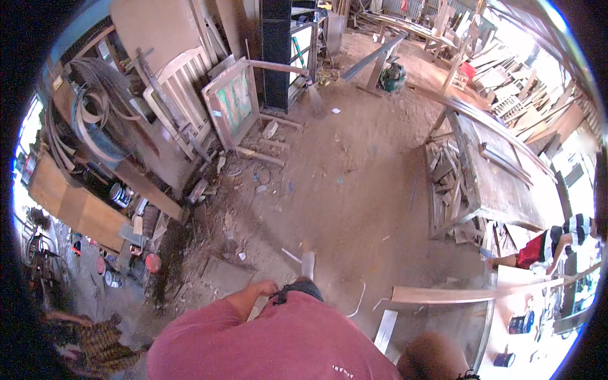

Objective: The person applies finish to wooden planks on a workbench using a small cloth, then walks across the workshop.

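My left hand (267, 288) is at the front of my waist, its fingers curled beside the black cloth (297, 290) there. What the fingers hold, if anything, is too small to make out. A pale beige piece (257, 308) shows just under that wrist, against my maroon shirt (272, 345). Of my right side only a bare, rounded part of the arm (434, 358) shows at the bottom edge; the right hand is out of view. To the right of my body lie a flat white strip (385, 330) and a long wooden board (443, 294).
A worktable (506, 171) with scrap wood beneath stands at the right. A person in a striped top (573, 231) is beside the long board; another in patterned clothing (101, 345) is at lower left. A wooden frame (231, 104) and broom (313, 98) stand ahead.
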Demonstrator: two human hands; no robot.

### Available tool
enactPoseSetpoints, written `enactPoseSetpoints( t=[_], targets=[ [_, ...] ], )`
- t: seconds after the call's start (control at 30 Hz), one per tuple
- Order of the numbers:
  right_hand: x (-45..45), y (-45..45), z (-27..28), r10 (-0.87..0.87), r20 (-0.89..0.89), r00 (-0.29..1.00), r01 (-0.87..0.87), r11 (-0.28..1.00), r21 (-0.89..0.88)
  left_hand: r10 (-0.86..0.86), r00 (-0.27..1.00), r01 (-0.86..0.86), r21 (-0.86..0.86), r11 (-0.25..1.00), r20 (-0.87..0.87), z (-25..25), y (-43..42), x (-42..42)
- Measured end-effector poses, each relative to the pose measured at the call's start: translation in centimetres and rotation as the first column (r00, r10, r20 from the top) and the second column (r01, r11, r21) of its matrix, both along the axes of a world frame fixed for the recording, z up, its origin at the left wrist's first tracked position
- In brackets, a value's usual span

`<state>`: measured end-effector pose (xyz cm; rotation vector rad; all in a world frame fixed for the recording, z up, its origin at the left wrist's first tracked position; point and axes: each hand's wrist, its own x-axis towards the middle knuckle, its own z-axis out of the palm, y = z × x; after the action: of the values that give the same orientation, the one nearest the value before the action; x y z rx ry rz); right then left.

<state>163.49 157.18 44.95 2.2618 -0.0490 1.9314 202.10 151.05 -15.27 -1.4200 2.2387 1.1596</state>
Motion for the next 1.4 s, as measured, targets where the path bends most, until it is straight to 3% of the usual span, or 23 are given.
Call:
enactPoseSetpoints(
  t=[0.03,0.1,0.17,0.23,0.3,0.4,0.53,0.7,0.77,0.83,0.93,0.97,1.03,1.13,1.27,1.33,1.4],
  targets=[
    [-0.2,-2.0,-0.3,-0.001,-0.003,1.000,0.001,1.000,-0.004,-0.005,1.000,0.005,-0.009,1.000,-0.005,-1.3,-2.9,-0.1],
    [-0.5,-5.7,-0.6,-0.017,-0.012,1.000,0.016,1.000,-0.010,0.119,0.993,-0.108,0.240,0.965,-0.028,-3.1,-8.4,-0.6],
    [-0.8,-9.7,-0.7,-0.035,-0.013,0.999,0.035,0.999,-0.012,0.079,0.997,-0.075,0.315,0.946,0.002,-4.6,-14.8,-0.9],
    [-1.0,-13.5,-0.6,-0.046,-0.011,0.999,0.046,0.999,-0.006,-0.098,0.995,0.096,0.291,0.952,-0.008,-6.7,-21.5,-1.1],
    [-1.5,-17.0,-0.7,-0.059,-0.007,0.998,0.058,0.998,-0.012,-0.179,0.983,0.184,0.198,0.963,-0.043,-5.5,-28.4,-2.0],
    [-2.5,-22.3,-0.7,-0.062,0.001,0.998,0.062,0.998,-0.014,0.097,0.987,-0.098,-0.007,0.995,-0.126,0.2,-35.9,-5.0],
    [-4.9,-29.0,-1.1,-0.067,0.007,0.998,0.067,0.998,-0.021,0.225,0.958,-0.196,0.164,0.967,-0.179,4.6,-44.0,-9.6],
    [-10.2,-38.2,-2.4,-0.038,0.012,0.999,0.038,0.999,-0.031,0.185,0.978,-0.162,0.205,0.965,-0.097,1.6,-49.5,-12.4],
    [-12.8,-42.2,-2.6,-0.017,0.009,1.000,0.018,0.999,-0.038,-0.065,0.998,0.065,0.040,0.997,-0.002,-4.2,-51.7,-11.6],
    [-15.8,-46.1,-2.2,0.001,0.014,1.000,-0.001,0.999,-0.043,0.116,0.981,-0.151,0.237,0.960,0.154,-2.6,-52.6,-12.7],
    [-20.1,-51.8,-1.6,0.023,0.015,1.000,-0.022,0.998,-0.065,0.115,0.991,-0.131,0.380,0.916,0.064,-6.4,-55.5,-12.0],
    [-21.5,-53.5,-1.4,0.032,0.015,0.999,-0.030,0.997,-0.072,0.117,0.991,-0.132,0.376,0.917,0.063,-5.1,-57.3,-13.5],
    [-23.7,-56.9,-1.2,0.042,0.025,0.999,-0.040,0.996,-0.078,0.559,0.827,-0.542,0.339,0.769,0.056,-1.6,-58.0,-15.2],
    [-26.3,-61.7,-0.8,0.056,0.030,0.998,-0.053,0.995,-0.088,0.655,0.754,-0.631,0.326,0.704,0.047,-3.3,-62.2,-17.6],
    [-28.6,-67.2,-0.7,0.056,0.041,0.998,-0.050,0.989,-0.141,0.495,0.869,-0.468,0.350,0.811,0.016,-2.0,-69.8,-22.0],
    [-29.4,-69.9,-1.0,0.032,0.060,0.998,-0.021,0.985,-0.172,0.319,0.947,-0.319,0.213,0.924,0.033,-0.9,-74.0,-24.6],
    [-30.0,-72.9,-1.8,-0.009,0.119,0.993,0.038,0.969,-0.245,0.332,0.943,-0.328,0.252,0.910,0.028,-0.3,-79.4,-26.8]
  ],
)
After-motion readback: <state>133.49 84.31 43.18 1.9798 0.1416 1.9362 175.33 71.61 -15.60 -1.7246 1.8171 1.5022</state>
